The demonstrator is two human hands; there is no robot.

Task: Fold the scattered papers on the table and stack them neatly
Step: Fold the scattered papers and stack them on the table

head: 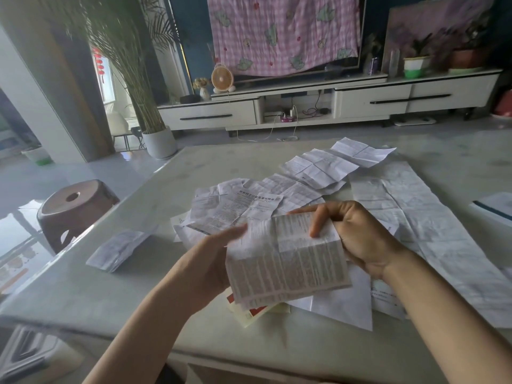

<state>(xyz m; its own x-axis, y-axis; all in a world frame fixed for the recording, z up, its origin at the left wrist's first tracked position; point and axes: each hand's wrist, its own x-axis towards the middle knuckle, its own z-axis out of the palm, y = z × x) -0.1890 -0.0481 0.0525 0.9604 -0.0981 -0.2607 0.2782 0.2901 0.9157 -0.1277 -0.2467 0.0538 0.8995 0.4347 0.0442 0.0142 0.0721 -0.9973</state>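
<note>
The printed sheet (pixel 288 259) is held up just above the table (pixel 110 286), top flap bent over. Your right hand (pixel 357 234) pinches its right edge, one finger on the front, the rest behind. Your left hand (pixel 213 261) is at the left edge but blurred, can't tell if it grips. Loose papers (pixel 241 209) lie beyond, a folded paper (pixel 119 249) sits to the left, w/ a brown stool (pixel 74 209) beside the table

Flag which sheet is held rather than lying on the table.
The densely printed sheet nearest the camera: the left hand holds its left edge, the right hand its top right. The other papers lie on the table.
</note>
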